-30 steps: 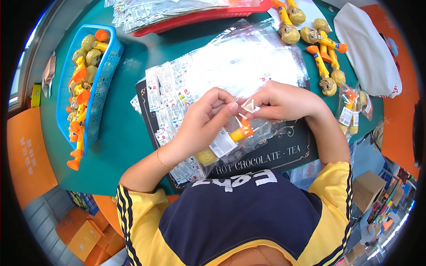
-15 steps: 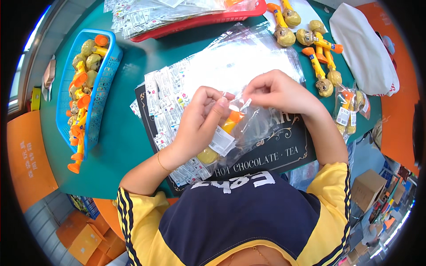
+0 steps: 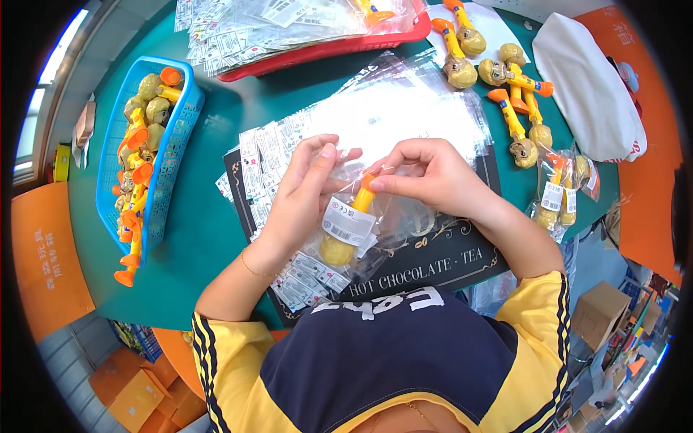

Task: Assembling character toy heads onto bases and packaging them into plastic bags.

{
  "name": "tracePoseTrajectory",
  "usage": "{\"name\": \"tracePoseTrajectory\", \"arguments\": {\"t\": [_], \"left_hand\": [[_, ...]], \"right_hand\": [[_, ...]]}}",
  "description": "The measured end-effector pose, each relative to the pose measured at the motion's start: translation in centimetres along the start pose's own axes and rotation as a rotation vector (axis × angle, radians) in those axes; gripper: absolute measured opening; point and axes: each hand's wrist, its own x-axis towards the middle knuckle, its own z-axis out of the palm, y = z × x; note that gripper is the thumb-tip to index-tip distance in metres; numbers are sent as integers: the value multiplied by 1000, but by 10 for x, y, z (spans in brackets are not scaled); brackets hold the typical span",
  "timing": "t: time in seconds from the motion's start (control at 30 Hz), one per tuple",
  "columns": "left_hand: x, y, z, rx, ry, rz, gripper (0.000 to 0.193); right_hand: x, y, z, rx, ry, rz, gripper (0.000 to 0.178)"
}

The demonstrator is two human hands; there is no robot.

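A toy figure [image 3: 336, 250] with a round gold head, yellow stem and orange foot lies in a clear plastic bag [image 3: 381, 220]. A white printed label [image 3: 348, 222] covers its middle. My right hand [image 3: 431, 177] pinches the orange foot end, with bag film around it. My left hand [image 3: 307, 187] is beside the bag's upper left, its thumb and fingers apart and touching the film. Beneath both hands is a spread of flat clear bags [image 3: 426, 108] with white printed strips, on a dark decorated board [image 3: 462, 252].
A blue basket [image 3: 177, 155] of similar toys stands at the left. At the back, a red basket [image 3: 325, 52] holds printed bags. Loose toys [image 3: 516, 130] and bagged ones [image 3: 554, 191] lie at the right, near a white cloth bag [image 3: 588, 90]. The table [image 3: 216, 252] is green.
My right hand has moved down and left onto the toy's orange foot. My left fingers have spread from their pinch at the bag's top. The bagged toy now shows its label face up.
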Motion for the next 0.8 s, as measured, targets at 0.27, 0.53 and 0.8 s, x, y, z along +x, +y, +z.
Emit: {"name": "tracePoseTrajectory", "arguments": {"t": [0.27, 0.53, 0.8], "left_hand": [[4, -11, -11, 330, -21, 58, 20], [8, -18, -17, 315, -16, 150, 10], [6, -6, -11, 220, -43, 54, 10]], "right_hand": [[0, -7, -2, 73, -25, 196, 12], [2, -5, -8, -3, -59, 136, 14], [8, 1, -6, 62, -34, 133, 14]]}}
